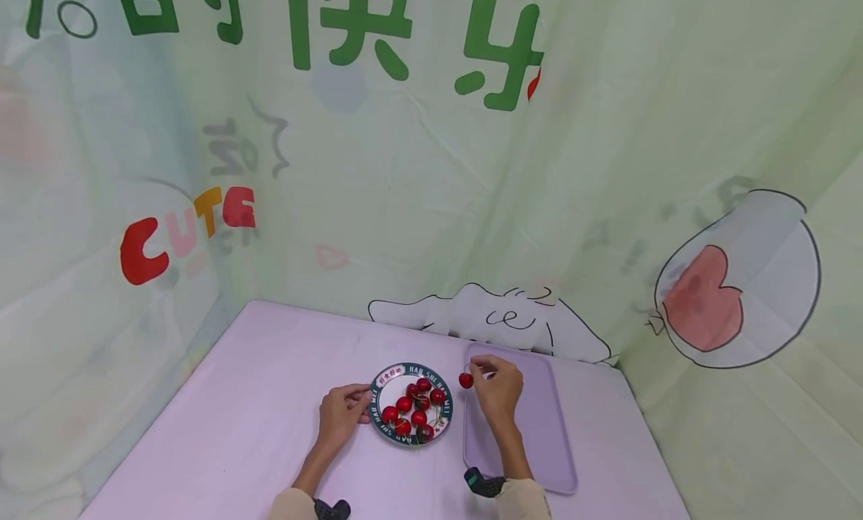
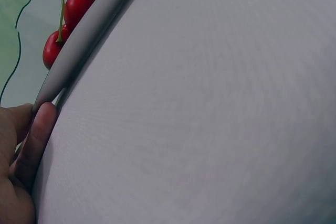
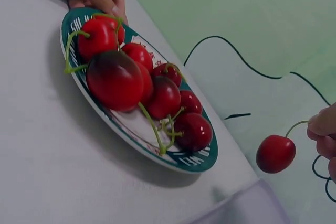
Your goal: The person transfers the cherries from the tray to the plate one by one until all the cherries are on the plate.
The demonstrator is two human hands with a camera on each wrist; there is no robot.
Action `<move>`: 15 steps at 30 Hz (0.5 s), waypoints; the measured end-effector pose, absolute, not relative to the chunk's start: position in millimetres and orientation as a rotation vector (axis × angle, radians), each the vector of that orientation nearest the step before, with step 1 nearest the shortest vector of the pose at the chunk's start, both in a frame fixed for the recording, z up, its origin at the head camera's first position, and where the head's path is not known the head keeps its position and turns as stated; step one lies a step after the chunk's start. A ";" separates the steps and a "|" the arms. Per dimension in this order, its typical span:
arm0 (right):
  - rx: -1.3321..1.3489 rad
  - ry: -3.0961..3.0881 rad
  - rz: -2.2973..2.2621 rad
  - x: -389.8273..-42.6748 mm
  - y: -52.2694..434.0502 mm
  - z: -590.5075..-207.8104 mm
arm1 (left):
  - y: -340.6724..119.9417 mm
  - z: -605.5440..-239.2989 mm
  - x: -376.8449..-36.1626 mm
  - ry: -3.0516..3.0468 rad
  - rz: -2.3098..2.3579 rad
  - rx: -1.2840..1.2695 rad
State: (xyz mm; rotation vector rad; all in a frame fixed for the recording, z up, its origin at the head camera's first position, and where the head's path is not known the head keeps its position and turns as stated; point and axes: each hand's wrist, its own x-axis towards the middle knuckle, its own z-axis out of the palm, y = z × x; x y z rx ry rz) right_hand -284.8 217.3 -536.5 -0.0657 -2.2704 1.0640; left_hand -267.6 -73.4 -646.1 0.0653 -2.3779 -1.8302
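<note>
Right hand (image 1: 497, 389), centre of frame: pinching a cherry (image 1: 466, 381) by its stem over the tray (image 1: 539, 430). Left hand (image 1: 341, 415), just left: gripping the plate (image 1: 377, 389) rim.

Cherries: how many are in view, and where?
9: eight piled on the plate, one cherry hanging by its stem from the right hand. The pile may hide more.

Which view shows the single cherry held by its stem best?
The right wrist view: the cherry hangs large and sharp from the right hand, which pinches its stem. The head view shows it tiny beside the plate. The left wrist view does not show it.
</note>
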 end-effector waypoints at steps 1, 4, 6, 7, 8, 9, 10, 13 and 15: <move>-0.062 -2.270 1.064 -284.7 215.7 -536.1 | -73.4 -646.2 -267.8 -2.379 -1.829 0.066; -0.061 -2.265 1.072 -284.9 211.3 -536.1 | -73.5 -645.6 -267.5 -2.369 -1.834 0.059; -0.062 -2.262 1.085 -284.6 208.2 -536.3 | -73.4 -645.2 -266.9 -2.362 -1.842 0.059; -0.063 -2.260 1.096 -284.4 206.6 -536.2 | -73.6 -645.0 -266.7 -2.358 -1.841 0.051; -0.065 -2.257 1.110 -284.0 205.0 -535.9 | -73.7 -645.1 -266.6 -2.357 -1.836 0.043; -0.068 -2.259 1.126 -283.6 203.3 -535.7 | -73.8 -645.0 -266.4 -2.358 -1.832 0.042; -0.069 -2.263 1.136 -283.0 201.9 -535.8 | -73.6 -645.1 -266.4 -2.362 -1.831 0.048; -0.087 -2.275 1.187 -282.2 197.7 -536.8 | -73.3 -645.2 -266.4 -2.376 -1.815 0.051; -0.093 -2.281 1.211 -282.5 195.0 -538.7 | -72.8 -644.5 -266.4 -2.384 -1.819 0.068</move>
